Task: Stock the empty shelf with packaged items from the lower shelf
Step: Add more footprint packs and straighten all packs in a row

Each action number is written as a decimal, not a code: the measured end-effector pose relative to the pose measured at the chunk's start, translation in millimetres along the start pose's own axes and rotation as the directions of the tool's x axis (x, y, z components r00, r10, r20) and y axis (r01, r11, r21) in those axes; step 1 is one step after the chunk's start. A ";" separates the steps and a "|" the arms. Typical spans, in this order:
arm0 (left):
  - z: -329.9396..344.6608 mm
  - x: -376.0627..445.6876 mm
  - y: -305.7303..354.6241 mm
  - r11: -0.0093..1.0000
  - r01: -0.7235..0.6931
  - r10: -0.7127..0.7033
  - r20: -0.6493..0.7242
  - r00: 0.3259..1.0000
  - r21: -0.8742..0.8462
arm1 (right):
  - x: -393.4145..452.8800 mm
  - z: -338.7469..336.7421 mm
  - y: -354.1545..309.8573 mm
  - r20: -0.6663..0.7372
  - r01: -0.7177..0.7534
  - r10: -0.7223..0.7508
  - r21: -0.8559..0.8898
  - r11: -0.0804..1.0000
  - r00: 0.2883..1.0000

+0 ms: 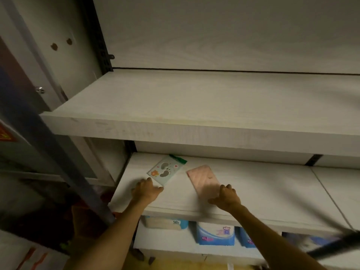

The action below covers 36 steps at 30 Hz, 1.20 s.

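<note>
Fingers (148, 181) of the left hand (146, 191) are spread and laid flat on the middle shelf (263, 191), with the fingertips touching the near corner of the clear packet (165, 169); nothing is gripped. Fingers (227, 189) of the right hand (226, 196) are curled over the near end of the pink packet (203, 181). Whether that packet is gripped or only pressed cannot be told, as this area is blurred.

Both packets are laid flat on the middle shelf, near its left end, side by side and slightly apart. The clear packet is printed with footprint shapes and is topped by a green strip. The pink packet is angled, with its far end turned to the left.

The upper shelf (175, 106) is located directly above and is seen bare. On the lower shelf (165, 242), a tissue pack (165, 224) and blue packs (215, 235) marked XL are stood in a row below the front edge of the middle shelf. A dark upright post (58, 152) is seen at the left of the unit.
</note>
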<state>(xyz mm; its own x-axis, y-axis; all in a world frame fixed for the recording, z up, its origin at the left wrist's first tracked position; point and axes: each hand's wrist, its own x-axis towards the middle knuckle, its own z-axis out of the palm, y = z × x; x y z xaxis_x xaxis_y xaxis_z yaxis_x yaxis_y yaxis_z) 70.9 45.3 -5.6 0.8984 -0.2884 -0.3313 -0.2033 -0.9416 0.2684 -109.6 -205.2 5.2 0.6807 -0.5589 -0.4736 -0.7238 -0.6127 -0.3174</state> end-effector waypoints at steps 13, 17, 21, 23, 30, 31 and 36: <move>3.4 60.7 12.8 0.999 0.013 -0.012 -0.006 1.000 0.048 | 28.4 8.2 -29.0 -0.119 -0.192 0.191 0.006 0.981 0.974; -0.6 76.6 19.3 0.995 0.092 -0.095 0.056 0.994 0.050 | 33.0 4.5 -27.4 -0.097 -0.218 0.217 0.001 0.976 0.971; -0.9 82.3 16.1 0.988 0.151 -0.153 0.114 0.982 0.024 | 38.2 6.2 -19.6 -0.059 -0.287 0.287 0.018 0.958 0.956; -2.5 83.1 13.2 0.968 0.172 -0.147 0.139 0.979 -0.184 | 36.8 6.2 -16.9 -0.068 -0.289 0.290 0.023 0.957 0.955; -16.6 66.0 14.0 0.488 0.275 0.037 0.334 0.942 -0.828 | 25.1 -9.7 -3.9 -0.061 -0.214 0.250 0.347 0.913 0.966; -17.8 63.1 14.0 0.455 0.279 0.067 0.345 0.936 -0.846 | 22.3 -10.9 -1.2 -0.022 -0.199 0.244 0.507 0.839 0.970; -18.1 40.3 22.6 0.275 0.352 0.157 0.403 0.901 -0.895 | -8.0 -17.6 19.7 0.078 -0.143 0.155 0.868 0.475 0.985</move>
<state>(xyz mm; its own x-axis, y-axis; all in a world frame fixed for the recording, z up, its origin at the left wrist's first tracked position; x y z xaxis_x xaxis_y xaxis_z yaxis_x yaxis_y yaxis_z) 109.5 15.6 3.5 0.6209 -0.4780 -0.6213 0.6090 -0.2050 0.7662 -127.4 -222.7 17.2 0.5494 -0.6020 -0.5795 -0.5391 0.2745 -0.7963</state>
